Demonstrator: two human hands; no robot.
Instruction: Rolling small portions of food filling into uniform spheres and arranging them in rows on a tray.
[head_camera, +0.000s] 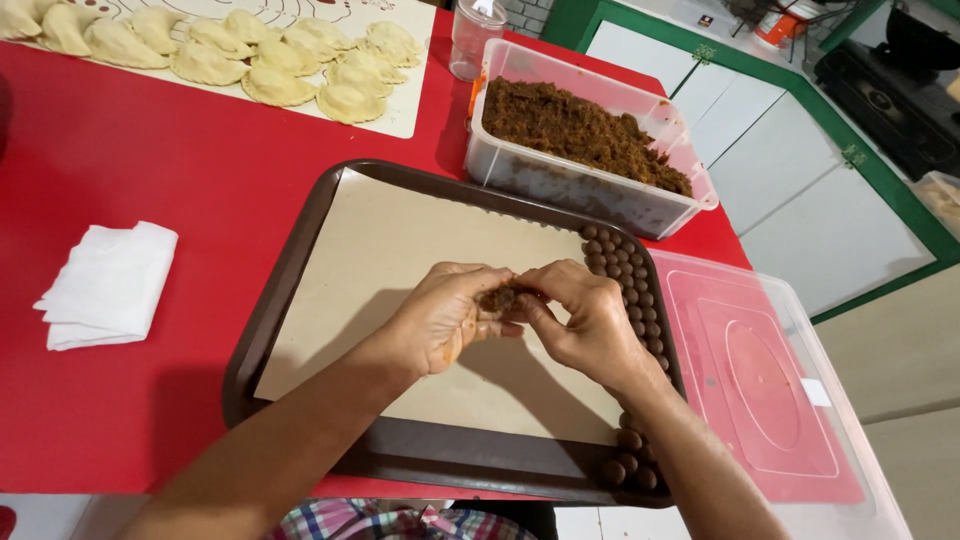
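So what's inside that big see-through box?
The clear box is filled with brown crumbly filling. Only its top and sides show; anything buried deeper or at the bottom is covered.

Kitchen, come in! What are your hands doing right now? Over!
Left hand and right hand together, pinching a brown filling lump over the paper-lined tray. Rolled balls lined along tray's right edge. Nothing in the way.

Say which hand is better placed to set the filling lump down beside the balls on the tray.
Right, probably. The right hand is next to the row of balls along the tray edge; the left hand cups the lump farther toward the middle.
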